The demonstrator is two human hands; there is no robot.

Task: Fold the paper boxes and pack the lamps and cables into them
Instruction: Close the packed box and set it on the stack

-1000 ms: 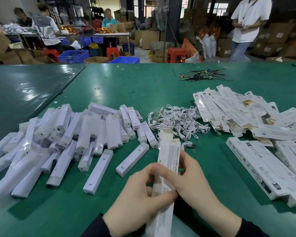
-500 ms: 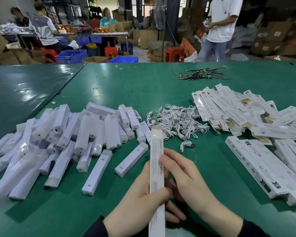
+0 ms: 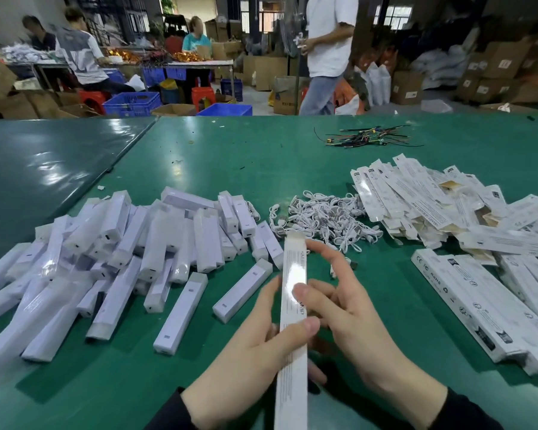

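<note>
I hold a long white paper box (image 3: 293, 308) lengthwise over the near edge of the green table (image 3: 230, 156). My left hand (image 3: 255, 364) grips its lower half, thumb across the top face. My right hand (image 3: 351, 315) pinches its right side, fingers partly spread. A heap of white bar lamps (image 3: 131, 252) in clear sleeves covers the left. White coiled cables (image 3: 326, 218) lie in a pile just beyond the box's far end. Flat unfolded boxes (image 3: 429, 206) are heaped at the right, with packed boxes (image 3: 479, 302) laid side by side nearer me.
A bundle of dark thin wires (image 3: 367, 139) lies far right on the table. A darker table (image 3: 38, 162) adjoins at the left. Beyond the far edge a person in a white shirt (image 3: 326, 54) walks past; seated people, blue crates (image 3: 134, 103) and cardboard cartons fill the background.
The box has turned from showing its wide printed face to edge-up, then flatter again, and its far end has moved away from me. The person behind the table has walked left.
</note>
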